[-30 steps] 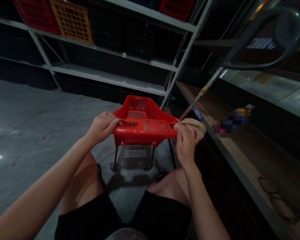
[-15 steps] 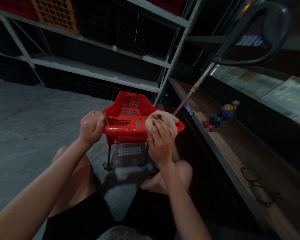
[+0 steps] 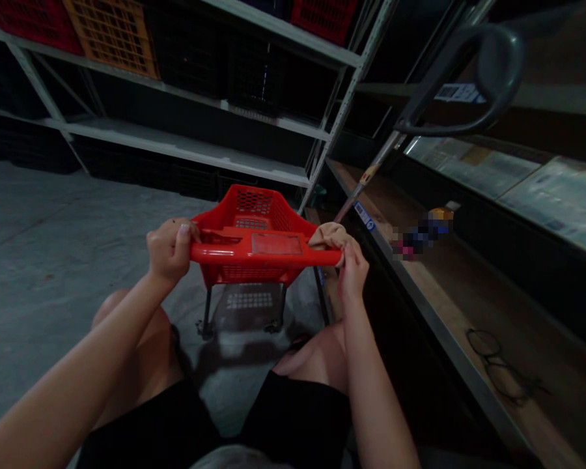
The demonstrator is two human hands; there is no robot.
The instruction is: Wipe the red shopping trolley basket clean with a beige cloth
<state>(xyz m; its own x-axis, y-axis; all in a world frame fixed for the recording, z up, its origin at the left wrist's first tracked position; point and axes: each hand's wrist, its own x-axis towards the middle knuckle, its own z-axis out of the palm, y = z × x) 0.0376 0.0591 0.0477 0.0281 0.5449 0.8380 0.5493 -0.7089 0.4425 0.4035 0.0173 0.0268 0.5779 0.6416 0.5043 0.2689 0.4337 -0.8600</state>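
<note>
A small red toy shopping cart (image 3: 273,273) stands on the floor in front of my knees, its basket facing away from me. My left hand (image 3: 170,249) is closed around the left end of the cart's handle. At the other end of the handle, my right hand (image 3: 354,268) grips a beige cloth (image 3: 331,236) that is folded over the bar. The fingers press the cloth against the handle's right end. A flat label panel (image 3: 276,244) shows at the middle of the handle.
White metal shelving (image 3: 190,146) holds dark, yellow and red crates (image 3: 114,36) at the back. On the right, a wooden shelf (image 3: 449,286) carries eyeglasses (image 3: 501,365) and a blurred-out item (image 3: 422,233). A dark loop handle (image 3: 469,85) on a pole leans there.
My right hand has slid the cloth rightward along the handle, from beside the label panel to the right end. The panel is now uncovered. My left hand keeps its hold.
</note>
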